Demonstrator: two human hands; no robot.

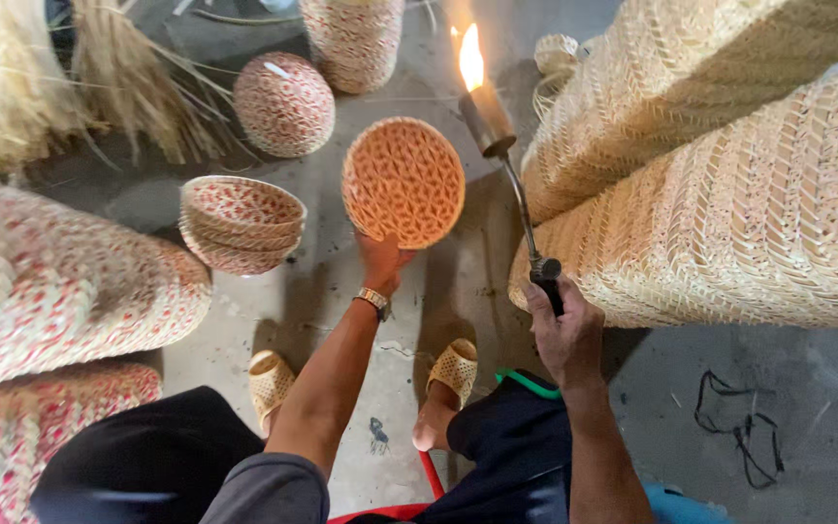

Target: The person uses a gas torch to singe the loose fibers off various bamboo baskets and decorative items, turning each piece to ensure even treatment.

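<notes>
The left hand (380, 264) grips the lower rim of 1 woven bowl (402, 181), raised over the floor (361, 320). It looks light, stiff yet flammable; the rim suits holding. The right hand's fingers (545, 303) clasp a lit torch (497, 146) beside it.

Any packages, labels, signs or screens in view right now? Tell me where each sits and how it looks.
None in view: no package, label, sign or screen.
Only woven baskets, a lit torch in the right hand, and a round woven bowl in the left hand.
</notes>
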